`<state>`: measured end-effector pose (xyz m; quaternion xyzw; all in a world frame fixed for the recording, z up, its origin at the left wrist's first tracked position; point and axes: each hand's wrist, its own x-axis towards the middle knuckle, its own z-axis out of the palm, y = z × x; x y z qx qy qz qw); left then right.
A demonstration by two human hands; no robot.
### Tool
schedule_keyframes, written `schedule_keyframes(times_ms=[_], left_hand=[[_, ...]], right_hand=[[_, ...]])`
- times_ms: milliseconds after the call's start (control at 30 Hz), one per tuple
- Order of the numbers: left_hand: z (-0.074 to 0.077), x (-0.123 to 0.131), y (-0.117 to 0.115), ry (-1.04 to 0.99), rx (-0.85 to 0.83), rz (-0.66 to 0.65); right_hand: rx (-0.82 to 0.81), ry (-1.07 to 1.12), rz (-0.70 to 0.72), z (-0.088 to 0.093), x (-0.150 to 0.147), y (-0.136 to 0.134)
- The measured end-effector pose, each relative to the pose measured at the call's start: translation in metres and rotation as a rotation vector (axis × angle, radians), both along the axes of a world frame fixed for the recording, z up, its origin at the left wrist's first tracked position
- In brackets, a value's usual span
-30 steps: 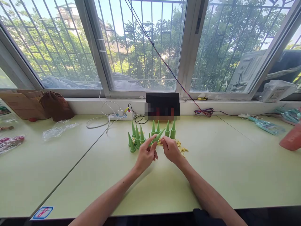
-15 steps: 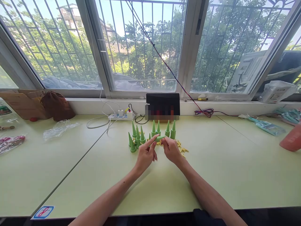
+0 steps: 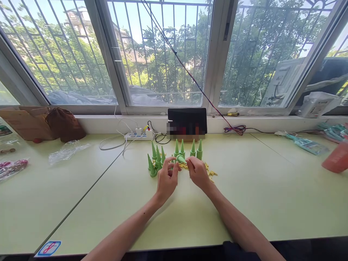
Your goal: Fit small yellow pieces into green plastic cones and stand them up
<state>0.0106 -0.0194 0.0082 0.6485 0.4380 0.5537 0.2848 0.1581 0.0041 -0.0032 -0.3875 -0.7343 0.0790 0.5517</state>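
A small green plastic cone with a rimmed base lies on its side in the air, its wide end toward the left. The fingers of my right hand pinch its narrow tip. My left hand is just left of the wide end, thumb and forefinger curled and parted, with nothing seen between them. More green cones stand upright in a cluster behind my left hand. Beyond my hands, taller green cone-topped pieces stand in pairs. Small yellow pieces are scattered around and partly behind my right hand.
At the back stand a black screen and a white power strip with cables. A brown bag, cardboard box and clear plastic wrap are on the left. A red container and teal packets are on the right.
The cone has turned so its wide base now shows toward the left. My left fingers have come away from it and spread apart; my right hand keeps its pinch.
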Motion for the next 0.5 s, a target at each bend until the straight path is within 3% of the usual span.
schedule_keyframes(times_ms=[500], left_hand=[[0.0002,-0.0018,0.0033,-0.098,-0.153,-0.177]], right_hand=[[0.071,-0.139,0.027,0.0009,0.0004,-0.0006]])
